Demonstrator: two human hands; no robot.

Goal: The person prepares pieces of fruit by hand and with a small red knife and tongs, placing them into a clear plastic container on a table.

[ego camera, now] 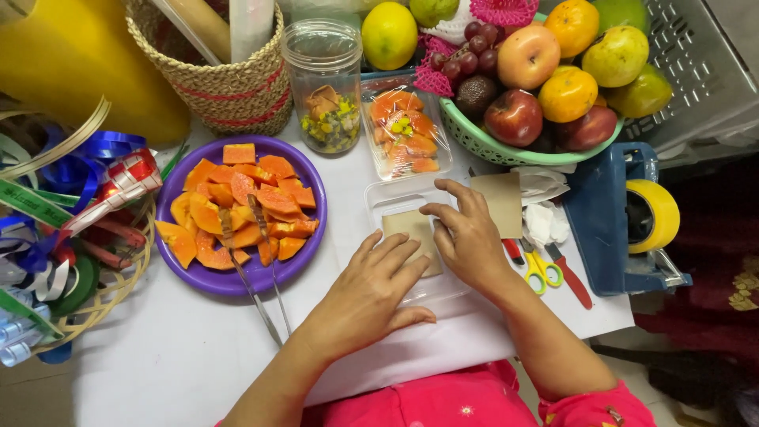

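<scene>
Both flat, fingers spread: left hand (pixel 370 296) and right hand (pixel 468 237) press a brown paper (pixel 409 229) into a clear tray (pixel 389 198) on the counter (pixel 174 348).

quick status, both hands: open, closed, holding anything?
Left hand: open, flat on the clear plastic tray, holding nothing.
Right hand: open, fingertips pressing the tan paper square in that tray.

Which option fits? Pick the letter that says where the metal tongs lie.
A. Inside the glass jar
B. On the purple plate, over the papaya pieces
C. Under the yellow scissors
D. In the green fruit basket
B: the tongs rest across the papaya pieces on the purple plate, handles jutting off its near rim.
</scene>
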